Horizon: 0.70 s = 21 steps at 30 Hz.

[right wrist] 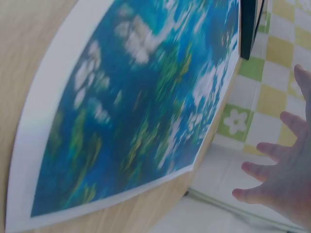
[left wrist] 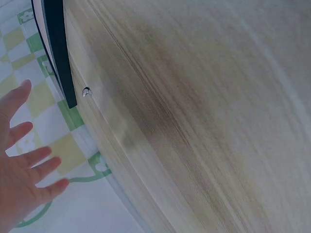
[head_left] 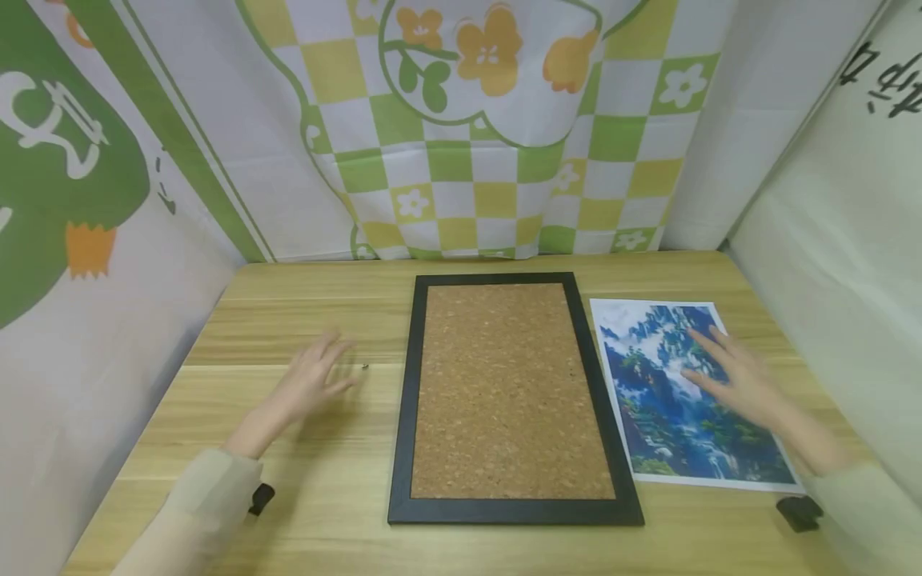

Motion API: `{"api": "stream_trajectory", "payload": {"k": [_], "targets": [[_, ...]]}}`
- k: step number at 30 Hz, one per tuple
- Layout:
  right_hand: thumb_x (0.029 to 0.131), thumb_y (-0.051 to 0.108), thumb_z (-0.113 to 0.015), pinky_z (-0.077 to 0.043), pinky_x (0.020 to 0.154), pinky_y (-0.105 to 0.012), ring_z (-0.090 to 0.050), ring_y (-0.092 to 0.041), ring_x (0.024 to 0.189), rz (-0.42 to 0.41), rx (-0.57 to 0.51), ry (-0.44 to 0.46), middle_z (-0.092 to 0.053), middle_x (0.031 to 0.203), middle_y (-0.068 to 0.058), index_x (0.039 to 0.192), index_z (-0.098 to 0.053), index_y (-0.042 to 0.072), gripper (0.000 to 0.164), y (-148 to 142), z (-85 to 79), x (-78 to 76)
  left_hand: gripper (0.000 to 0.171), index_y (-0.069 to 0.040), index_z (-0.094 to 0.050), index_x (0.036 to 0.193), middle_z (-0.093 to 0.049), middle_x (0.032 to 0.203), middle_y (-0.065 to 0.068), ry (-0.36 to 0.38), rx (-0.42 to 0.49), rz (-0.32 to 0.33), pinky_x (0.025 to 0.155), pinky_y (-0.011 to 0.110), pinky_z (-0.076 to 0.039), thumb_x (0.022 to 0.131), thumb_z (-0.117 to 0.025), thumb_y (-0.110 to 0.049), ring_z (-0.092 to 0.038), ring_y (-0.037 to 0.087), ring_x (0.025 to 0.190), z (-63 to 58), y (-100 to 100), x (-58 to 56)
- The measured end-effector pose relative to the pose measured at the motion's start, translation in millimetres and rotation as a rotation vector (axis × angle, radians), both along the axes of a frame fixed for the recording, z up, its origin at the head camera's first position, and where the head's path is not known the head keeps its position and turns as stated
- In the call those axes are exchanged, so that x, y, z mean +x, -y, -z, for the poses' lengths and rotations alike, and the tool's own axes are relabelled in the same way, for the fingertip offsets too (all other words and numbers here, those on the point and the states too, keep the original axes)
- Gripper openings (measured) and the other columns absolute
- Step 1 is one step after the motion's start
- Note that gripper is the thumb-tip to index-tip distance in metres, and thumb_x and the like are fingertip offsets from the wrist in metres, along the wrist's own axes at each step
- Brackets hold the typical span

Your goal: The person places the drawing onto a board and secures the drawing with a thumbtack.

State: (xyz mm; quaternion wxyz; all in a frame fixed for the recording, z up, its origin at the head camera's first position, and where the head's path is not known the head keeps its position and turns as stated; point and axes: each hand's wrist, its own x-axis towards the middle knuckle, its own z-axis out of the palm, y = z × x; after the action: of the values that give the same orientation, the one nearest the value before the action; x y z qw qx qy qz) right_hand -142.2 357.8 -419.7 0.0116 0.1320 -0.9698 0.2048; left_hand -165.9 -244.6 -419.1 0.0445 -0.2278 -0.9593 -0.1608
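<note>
My left hand (head_left: 310, 380) is spread above the table on the left, fingers apart and holding nothing. Just beyond its fingertips lies a tiny shiny metal piece (head_left: 365, 366), also seen in the left wrist view as a small silvery bit (left wrist: 86, 91). My right hand (head_left: 742, 384) hovers over a printed landscape picture (head_left: 670, 416), its fingers spread and nothing in them. Between the hands a cork board (head_left: 511, 392) in a black frame (head_left: 515, 512) lies flat. The picture, blue mountains and a waterfall with a white border, lies close along the frame's right side.
The wooden table (head_left: 302, 520) has a checkered green and yellow curtain (head_left: 461, 192) hanging at its back edge. Fabric walls stand at the left (head_left: 173, 320) and right (head_left: 821, 240). Dark wrist mounts (head_left: 799, 512) show at both sleeves.
</note>
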Motion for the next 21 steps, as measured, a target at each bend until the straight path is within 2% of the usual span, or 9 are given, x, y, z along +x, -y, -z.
{"api": "stream_trajectory", "payload": {"k": [3, 5, 12, 16, 21], "targets": [[0.091, 0.032, -0.053, -0.01, 0.088, -0.077, -0.017, -0.064, 0.118, 0.01, -0.039, 0.023, -0.012, 0.143, -0.036, 0.145, -0.019, 0.006, 0.068, -8.8, -0.3, -1.4, 0.056, 0.002, -0.045, 0.129, -0.042, 0.132, 0.028, -0.004, 0.033, 0.025, 0.096, 0.06, -0.034, 0.082, -0.068, -0.018, -0.044, 0.046, 0.116, 1.7, -0.9, -4.0], [0.091, 0.03, -0.054, -0.013, 0.085, -0.078, -0.017, -0.065, 0.118, 0.012, -0.059, 0.039, -0.011, 0.142, -0.037, 0.144, -0.02, 0.005, 0.068, -14.3, -0.4, -2.1, 0.052, 0.003, -0.047, 0.127, -0.046, 0.13, 0.025, 0.013, 0.057, 0.031, 0.095, 0.056, -0.038, 0.083, -0.067, -0.015, -0.047, 0.043, 0.115, 2.8, -1.3, -6.5], [0.092, 0.026, -0.054, -0.012, 0.089, -0.075, -0.012, -0.061, 0.123, 0.035, -0.168, 0.088, -0.013, 0.141, -0.039, 0.143, -0.018, -0.002, 0.068, -35.5, 2.1, -5.0, 0.046, 0.0, -0.048, 0.128, -0.05, 0.128, 0.021, 0.124, 0.114, -0.001, 0.092, 0.051, -0.043, 0.086, -0.062, -0.013, -0.052, 0.038, 0.11, 7.4, -3.1, -14.7], [0.092, 0.028, -0.054, -0.016, 0.086, -0.076, -0.018, -0.062, 0.12, 0.092, -0.174, 0.12, -0.019, 0.14, -0.037, 0.142, -0.02, -0.002, 0.068, -49.2, 5.6, -7.8, 0.044, -0.001, -0.049, 0.128, -0.051, 0.127, 0.02, 0.169, 0.15, -0.016, 0.088, 0.049, -0.047, 0.086, -0.062, -0.009, -0.055, 0.036, 0.105, 11.4, -4.5, -20.2], [0.09, 0.025, -0.057, -0.021, 0.082, -0.075, -0.023, -0.065, 0.114, 0.113, -0.206, 0.15, -0.024, 0.136, -0.039, 0.139, -0.025, -0.005, 0.066, -62.1, 9.3, -10.3, 0.042, -0.001, -0.051, 0.126, -0.055, 0.12, 0.019, 0.22, 0.194, -0.014, 0.084, 0.046, -0.049, 0.085, -0.061, -0.004, -0.056, 0.033, 0.102, 17.0, -4.7, -26.0]]}}
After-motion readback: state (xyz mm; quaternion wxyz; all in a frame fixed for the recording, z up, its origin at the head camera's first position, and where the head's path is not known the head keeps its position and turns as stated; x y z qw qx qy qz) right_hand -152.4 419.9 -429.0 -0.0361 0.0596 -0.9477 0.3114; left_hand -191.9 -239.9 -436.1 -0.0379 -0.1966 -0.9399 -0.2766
